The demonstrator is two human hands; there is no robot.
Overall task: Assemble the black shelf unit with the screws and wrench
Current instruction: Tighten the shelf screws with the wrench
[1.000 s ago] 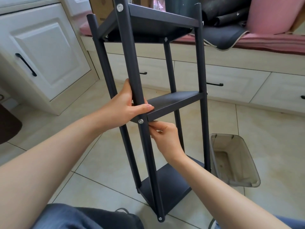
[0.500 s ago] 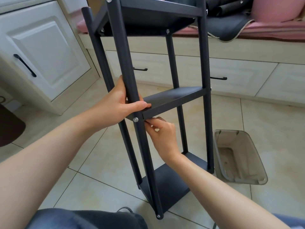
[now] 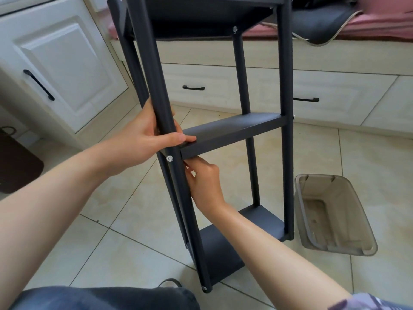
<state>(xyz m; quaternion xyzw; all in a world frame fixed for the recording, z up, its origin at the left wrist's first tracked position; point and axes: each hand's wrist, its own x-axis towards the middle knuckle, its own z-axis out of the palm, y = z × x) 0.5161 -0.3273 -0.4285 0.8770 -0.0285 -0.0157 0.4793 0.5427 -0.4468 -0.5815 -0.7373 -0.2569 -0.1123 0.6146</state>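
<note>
We stand the black shelf unit on the floor. Our left hand grips its front post; our right hand pinches something under the middle shelf, probably that corner's fastener, which needs tightening next.

A translucent bin is set on the tiled floor. White cabinets with black handles are fitted behind; a dark mat lies left.

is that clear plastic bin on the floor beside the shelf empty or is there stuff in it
Empty, as far as the view shows. The plastic bin stands upright and open-topped, and its bare bottom shows through.
</note>
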